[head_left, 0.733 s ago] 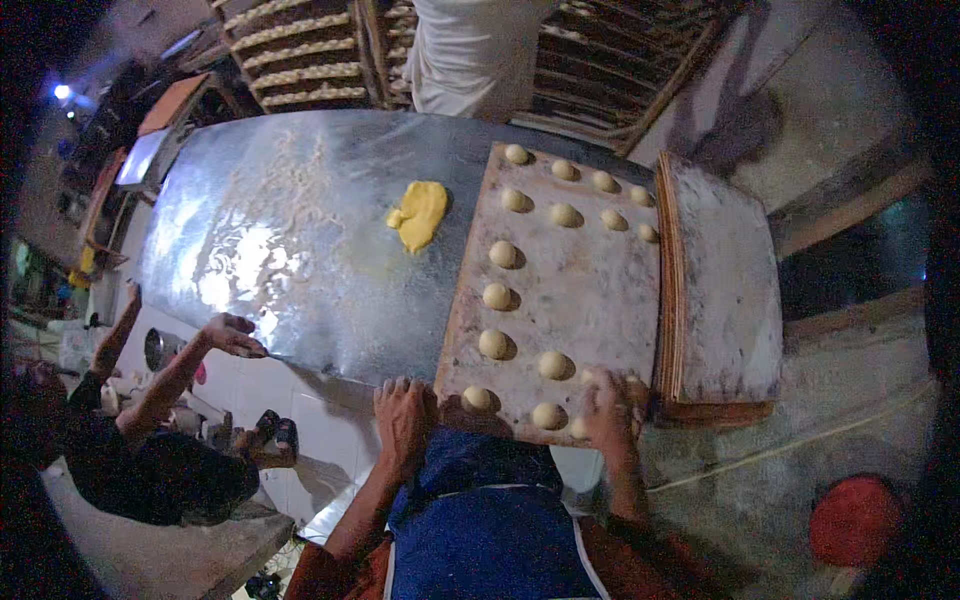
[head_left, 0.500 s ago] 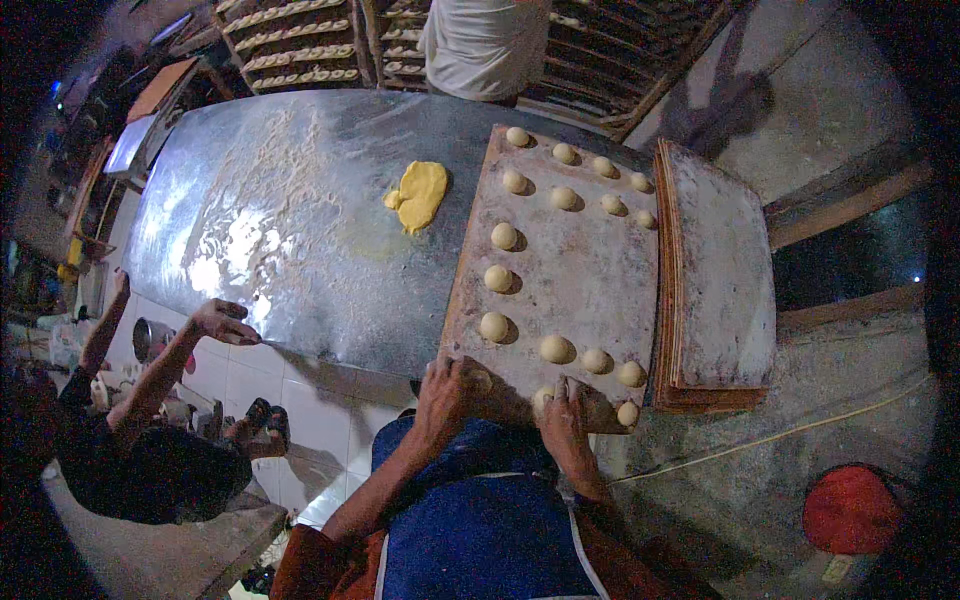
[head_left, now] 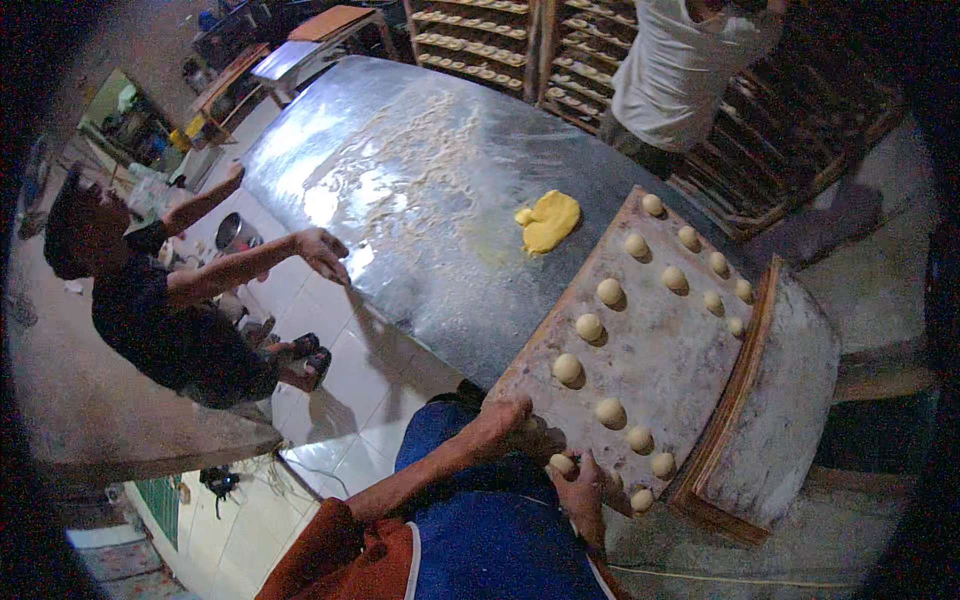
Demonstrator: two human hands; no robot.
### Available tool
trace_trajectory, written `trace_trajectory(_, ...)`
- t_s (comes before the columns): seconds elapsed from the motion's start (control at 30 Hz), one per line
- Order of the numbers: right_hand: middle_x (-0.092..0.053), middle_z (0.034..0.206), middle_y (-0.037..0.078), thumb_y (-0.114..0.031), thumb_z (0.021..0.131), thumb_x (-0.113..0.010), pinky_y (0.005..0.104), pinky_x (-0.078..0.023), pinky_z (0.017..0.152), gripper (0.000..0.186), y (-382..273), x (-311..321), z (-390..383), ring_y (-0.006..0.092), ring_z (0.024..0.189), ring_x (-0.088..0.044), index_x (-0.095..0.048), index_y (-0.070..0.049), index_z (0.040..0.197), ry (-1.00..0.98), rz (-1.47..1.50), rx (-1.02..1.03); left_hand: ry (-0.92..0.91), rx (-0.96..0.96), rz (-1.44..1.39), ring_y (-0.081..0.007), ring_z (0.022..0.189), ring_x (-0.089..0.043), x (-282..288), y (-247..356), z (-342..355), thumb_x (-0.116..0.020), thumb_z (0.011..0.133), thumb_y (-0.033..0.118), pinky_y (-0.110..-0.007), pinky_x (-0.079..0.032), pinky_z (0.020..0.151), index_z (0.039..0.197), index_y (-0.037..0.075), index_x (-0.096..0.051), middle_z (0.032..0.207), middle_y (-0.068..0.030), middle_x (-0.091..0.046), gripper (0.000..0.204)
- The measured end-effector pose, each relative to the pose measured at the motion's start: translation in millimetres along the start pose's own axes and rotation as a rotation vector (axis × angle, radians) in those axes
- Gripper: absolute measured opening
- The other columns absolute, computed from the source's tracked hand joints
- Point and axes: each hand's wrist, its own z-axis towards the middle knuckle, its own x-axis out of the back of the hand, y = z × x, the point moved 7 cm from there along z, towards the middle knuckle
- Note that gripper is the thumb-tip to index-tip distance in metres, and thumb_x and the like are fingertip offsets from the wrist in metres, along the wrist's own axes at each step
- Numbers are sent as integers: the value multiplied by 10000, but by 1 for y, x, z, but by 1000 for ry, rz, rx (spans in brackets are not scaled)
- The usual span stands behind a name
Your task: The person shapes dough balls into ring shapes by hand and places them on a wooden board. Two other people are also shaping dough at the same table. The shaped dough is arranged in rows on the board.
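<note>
My left hand [head_left: 505,425] is at the near left corner of a floured wooden board [head_left: 665,370], its fingers curled round a dough ball that is mostly hidden. Along the board's near edge my right hand [head_left: 582,490] is closed at the side of another pale dough ball [head_left: 563,465], which shows by its thumb side. Several more smooth, round dough balls stand in rows on the board, a closer one [head_left: 610,412] just beyond my hands. Bare floured wood fills the board's middle.
Left of the board, a metal table [head_left: 420,290] carries smeared flour and a yellow lump of dough [head_left: 550,222]. Stacked boards [head_left: 780,400] stand to the right. One person [head_left: 170,300] is at the left, another in a white shirt [head_left: 670,75] by tray racks [head_left: 470,45].
My view has swung left, so table and board appear farther right and tilted. Both hands stay at the board's near edge. The person in the white shirt shows more fully, with an arm raised.
</note>
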Motion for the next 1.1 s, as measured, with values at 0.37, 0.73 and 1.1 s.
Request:
trace_trajectory(0.37,-634,860,116,-54,710,-649,348,-498,783,308,-277,-11,188,224,816,-625,-618,-11,1013,19,63,831,348,399,-526,-151,790,-629,194,-193,96,-740,724,200,-305,-500,711,1005,-2,-656,884,-98,-676,355)
trace_trajectory(0.73,-628,892,168,-195,605,-770,397,-495,735,532,-463,-158,410,311,832,-618,-541,-36,1058,113,-404,774,693,291,344,-331,912,-481,247,-253,150,-612,781,134,-443,-381,784,980,30,-562,954,-150,-493,230)
trace_trajectory(1.1,-638,834,92,-31,669,-746,309,-524,689,283,-439,-137,349,184,795,-635,-573,-20,893,-276,327,548,675,444,-839,-225,950,-614,245,-262,175,-646,856,219,-331,-500,814,1138,-45,-559,1066,-157,-615,397)
